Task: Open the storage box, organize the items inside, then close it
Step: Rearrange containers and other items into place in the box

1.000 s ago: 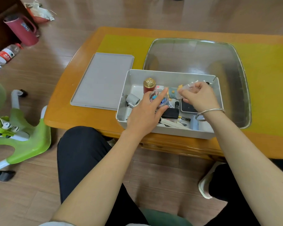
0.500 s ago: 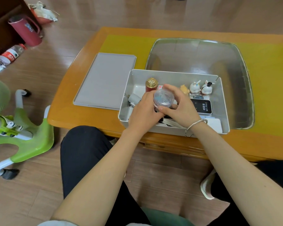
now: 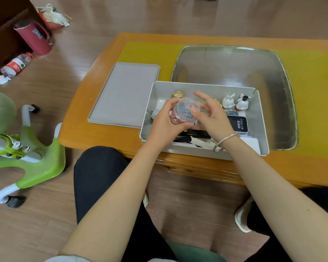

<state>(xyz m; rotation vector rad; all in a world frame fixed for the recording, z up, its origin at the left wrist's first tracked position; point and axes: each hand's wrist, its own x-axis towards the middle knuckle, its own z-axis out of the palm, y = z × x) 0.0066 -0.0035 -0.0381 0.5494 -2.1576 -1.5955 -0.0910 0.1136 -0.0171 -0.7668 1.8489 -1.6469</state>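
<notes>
One step done: your storage box [image 3: 257,129] sits open on the bench [image 3: 87,129], lid [image 3: 125,93] left of it. Sorting continues: your left hand [image 3: 163,123] grips the clear jar [image 3: 184,112], right hand [image 3: 210,116] spread beside. Closing remains.

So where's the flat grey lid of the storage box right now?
The flat grey lid lies on the orange wooden table, just left of the open grey storage box, touching its left wall.

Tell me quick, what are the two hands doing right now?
Left hand: fingers curled round the small clear jar, holding it above the storage box.
Right hand: open, fingers spread beside the jar's lid, holding nothing.
</notes>
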